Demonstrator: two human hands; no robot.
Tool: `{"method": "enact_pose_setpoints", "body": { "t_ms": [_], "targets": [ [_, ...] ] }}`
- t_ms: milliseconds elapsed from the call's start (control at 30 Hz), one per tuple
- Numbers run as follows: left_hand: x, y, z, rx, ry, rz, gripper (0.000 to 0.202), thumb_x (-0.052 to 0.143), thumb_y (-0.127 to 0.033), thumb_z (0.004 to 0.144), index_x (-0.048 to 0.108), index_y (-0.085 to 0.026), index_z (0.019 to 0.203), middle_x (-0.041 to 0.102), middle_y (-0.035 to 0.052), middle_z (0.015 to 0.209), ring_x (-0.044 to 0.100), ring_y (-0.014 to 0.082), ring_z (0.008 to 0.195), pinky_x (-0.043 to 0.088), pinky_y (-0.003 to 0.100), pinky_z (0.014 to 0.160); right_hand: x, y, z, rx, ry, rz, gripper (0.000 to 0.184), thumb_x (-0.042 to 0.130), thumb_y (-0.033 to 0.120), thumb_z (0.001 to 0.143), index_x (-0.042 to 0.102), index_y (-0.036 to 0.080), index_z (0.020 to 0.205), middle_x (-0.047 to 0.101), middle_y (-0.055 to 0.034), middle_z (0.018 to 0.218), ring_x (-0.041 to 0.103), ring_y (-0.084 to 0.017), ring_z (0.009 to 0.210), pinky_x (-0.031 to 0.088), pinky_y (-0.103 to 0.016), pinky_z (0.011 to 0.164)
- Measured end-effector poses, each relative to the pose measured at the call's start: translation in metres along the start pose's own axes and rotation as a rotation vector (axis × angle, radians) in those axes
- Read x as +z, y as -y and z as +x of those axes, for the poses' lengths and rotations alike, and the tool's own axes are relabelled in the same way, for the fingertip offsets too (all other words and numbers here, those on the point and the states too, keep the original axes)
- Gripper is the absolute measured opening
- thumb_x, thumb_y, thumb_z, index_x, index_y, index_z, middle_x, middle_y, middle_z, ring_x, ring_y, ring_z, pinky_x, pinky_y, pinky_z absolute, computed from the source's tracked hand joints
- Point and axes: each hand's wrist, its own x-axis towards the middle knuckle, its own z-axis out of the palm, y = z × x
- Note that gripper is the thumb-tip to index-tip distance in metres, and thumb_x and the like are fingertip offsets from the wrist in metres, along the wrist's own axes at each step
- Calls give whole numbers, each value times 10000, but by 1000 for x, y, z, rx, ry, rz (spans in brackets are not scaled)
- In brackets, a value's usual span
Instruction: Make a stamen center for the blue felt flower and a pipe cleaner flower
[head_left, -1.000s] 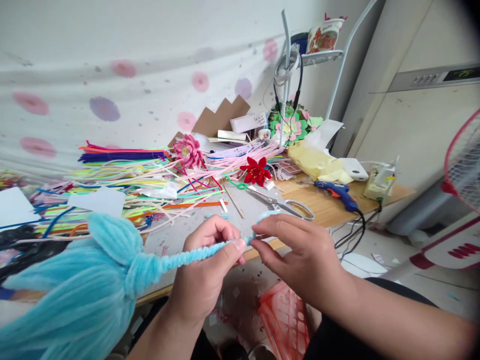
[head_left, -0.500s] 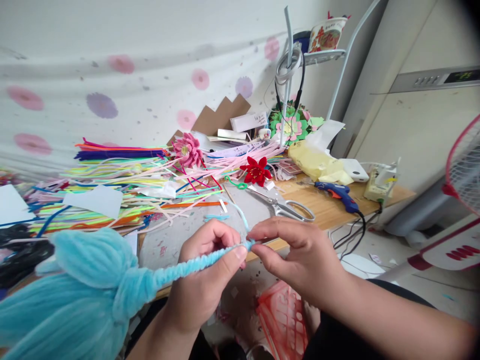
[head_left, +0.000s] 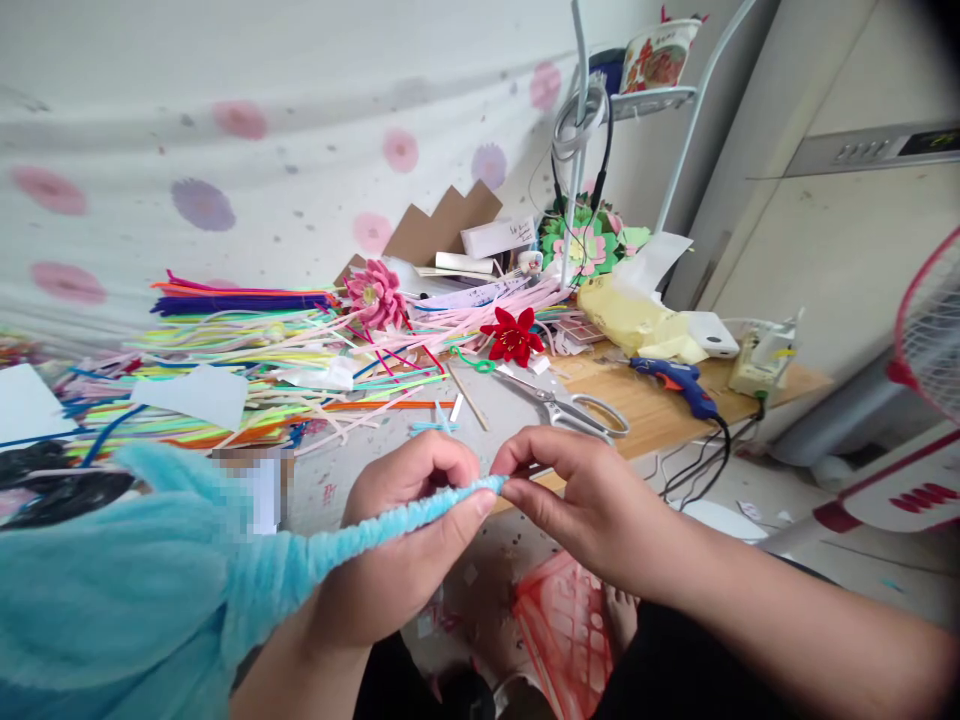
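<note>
A big fluffy light-blue pipe-cleaner flower (head_left: pixel 112 590) fills the lower left, and its wrapped blue stem (head_left: pixel 390 525) runs up to the right. My left hand (head_left: pixel 409 560) is closed around that stem near its end. My right hand (head_left: pixel 577 500) pinches the stem's tip between thumb and forefinger, touching my left thumb. Both hands hover in front of the table's near edge.
Scissors (head_left: pixel 570 408) lie on the wooden table (head_left: pixel 660 410) just beyond my hands. A blue glue gun (head_left: pixel 679 380) with its cord lies to the right. Heaps of coloured pipe cleaners (head_left: pixel 247 350), a red flower (head_left: pixel 514 338) and a pink flower (head_left: pixel 373 295) cover the back. A fan (head_left: pixel 926 330) stands right.
The loose blue end that curled above my right fingers has been wound down onto the stem's tip. The flower head has sunk lower left, and my hands stayed close together.
</note>
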Motion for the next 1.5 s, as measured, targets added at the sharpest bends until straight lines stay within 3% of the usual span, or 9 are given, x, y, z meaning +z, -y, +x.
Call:
{"method": "enact_pose_setpoints", "body": {
  "t_ms": [300,500,667,900,1033,1133,1333,1433,1500],
  "targets": [
    [-3,-14,18,15,60,74,151,616,-230,792,539,-264,918,601,-14,901,587,152,846,478,265,707,-10,3,2,17,35,173,25,523,155,834,547,160,837,584,12,765,514,-89,687,404,-196,628],
    [-4,-29,21,-4,41,213,78,627,-282,784,607,-248,852,635,-20,779,571,118,656,443,217,551,-16,4,3,118,5,413,34,595,183,757,572,157,755,548,17,688,477,-96,633,378,-219,584],
    [-1,-43,26,48,55,282,43,625,-255,771,624,-213,778,632,0,729,564,129,632,426,229,543,-21,4,2,222,29,707,90,660,182,670,582,148,697,534,31,618,487,-96,605,391,-241,599],
    [2,-47,34,-71,2,58,57,647,-239,754,609,-200,738,604,-11,671,528,120,600,401,231,524,-38,9,-1,48,-12,625,160,594,261,802,670,122,776,626,-16,670,574,-107,652,458,-260,664],
    [2,-49,39,-129,-99,-157,72,668,-238,744,612,-194,756,584,-14,685,523,116,654,396,231,572,-43,9,1,-59,-230,536,228,547,304,851,651,162,997,677,-41,808,633,-142,739,502,-309,722],
    [4,-53,43,-126,-209,-312,78,679,-209,731,607,-187,752,572,-24,698,501,100,675,388,220,609,-34,6,4,-83,-410,580,205,553,337,852,617,183,973,672,-43,879,632,-145,799,502,-310,763],
    [7,-61,43,-123,-344,-482,76,663,-192,729,587,-181,725,580,-23,705,509,104,653,410,237,611,6,15,8,-5,-112,869,247,650,374,768,543,171,860,625,-16,733,597,-130,704,480,-285,700],
    [5,-60,41,-127,-408,-498,93,674,-195,714,584,-173,706,598,-11,750,531,113,681,425,249,628,16,23,9,38,-97,891,283,672,382,730,516,188,865,568,30,630,550,-113,570,468,-261,576],
    [2,-57,40,-92,-434,-489,95,681,-188,710,589,-172,692,615,-12,764,546,112,728,431,248,688,16,26,9,50,-152,744,217,628,367,761,531,183,822,516,46,585,486,-92,503,427,-226,495]
  ]
}}
